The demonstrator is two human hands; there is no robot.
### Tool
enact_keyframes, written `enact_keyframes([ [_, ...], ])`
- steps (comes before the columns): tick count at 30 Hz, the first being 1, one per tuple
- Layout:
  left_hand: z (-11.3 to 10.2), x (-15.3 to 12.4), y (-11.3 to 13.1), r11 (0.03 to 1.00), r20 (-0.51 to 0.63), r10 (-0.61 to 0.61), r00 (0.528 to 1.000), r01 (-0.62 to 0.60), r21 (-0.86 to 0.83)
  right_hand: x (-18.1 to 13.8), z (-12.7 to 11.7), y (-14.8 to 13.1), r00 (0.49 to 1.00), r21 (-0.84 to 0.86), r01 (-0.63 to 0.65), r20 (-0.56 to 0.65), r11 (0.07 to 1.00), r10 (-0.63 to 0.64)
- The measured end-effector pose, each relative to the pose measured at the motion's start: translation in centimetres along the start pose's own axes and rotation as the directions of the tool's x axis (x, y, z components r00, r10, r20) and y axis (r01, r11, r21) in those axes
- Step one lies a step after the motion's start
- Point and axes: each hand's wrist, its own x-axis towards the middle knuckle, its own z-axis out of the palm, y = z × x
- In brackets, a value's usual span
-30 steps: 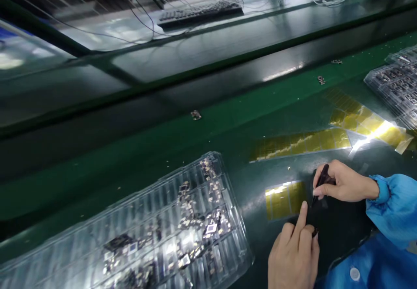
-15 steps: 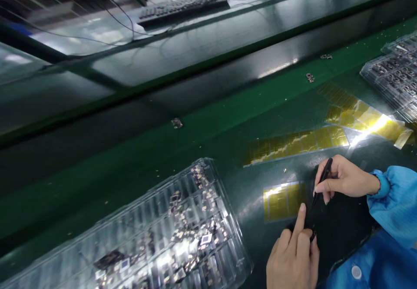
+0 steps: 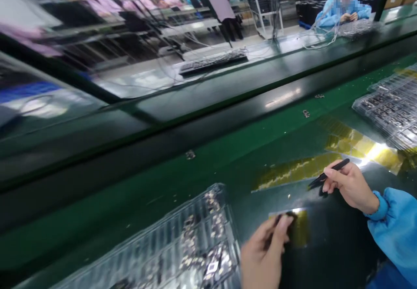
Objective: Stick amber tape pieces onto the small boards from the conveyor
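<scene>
My right hand point(image 3: 348, 187) grips black tweezers point(image 3: 339, 166) like a pen, their tips pointing down left above the dark green tabletop. A faint yellow bit shows at the tips. Thumb and fingers of my left hand point(image 3: 263, 250) are pinched around a small dark part point(image 3: 291, 215), too blurred to name. That hand hovers over a small yellow film sheet point(image 3: 301, 232) and hides its left side. Behind the sheet lies a long strip of yellow film squares point(image 3: 286, 172). More yellow strips point(image 3: 352, 141) lie farther right, one shining with glare.
A clear plastic tray point(image 3: 233, 224) with many small electronic parts stands left of my left hand. Stacked filled trays point(image 3: 361, 104) are at the far right. Loose parts point(image 3: 190, 154) lie along the bench's back. Beyond the ledge are a keyboard point(image 3: 215, 63) and a person in blue point(image 3: 345, 9).
The head view has tilted up. My left hand has drawn its pointing finger off the film and now pinches a small dark part. The tweezers have lifted away from the film sheet's right edge.
</scene>
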Motion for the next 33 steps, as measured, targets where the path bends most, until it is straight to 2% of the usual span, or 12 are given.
enact_keyframes([
  [3, 2.7, 1.7, 0.2, 0.985, 0.152, -0.074, 0.986, 0.096, -0.146, -0.6, 1.0, 0.3, 1.000, 0.030, 0.017, -0.005, 0.999, -0.017],
  [7, 4.3, 2.5, -0.2, 0.923, 0.214, -0.140, 0.967, 0.205, -0.325, -0.7, 1.8, 1.3, 1.000, 0.025, 0.031, -0.002, 0.999, -0.031],
  [14, 4.1, 2.5, -0.2, 0.892, 0.249, -0.142, 0.958, 0.233, -0.388, -0.8, 2.7, 2.4, 0.999, -0.071, 0.052, 0.005, 0.996, -0.051],
  [24, 4.1, 2.4, -0.3, 0.902, 0.271, -0.119, 0.955, 0.218, -0.373, -0.9, 3.2, 2.9, 0.999, -0.066, -0.002, 0.041, 0.998, 0.005],
  [33, 4.1, 2.3, -0.5, 0.907, 0.270, -0.104, 0.957, 0.202, -0.368, -0.8, 3.1, 2.6, 0.999, -0.089, 0.000, 0.041, 0.996, 0.003],
])
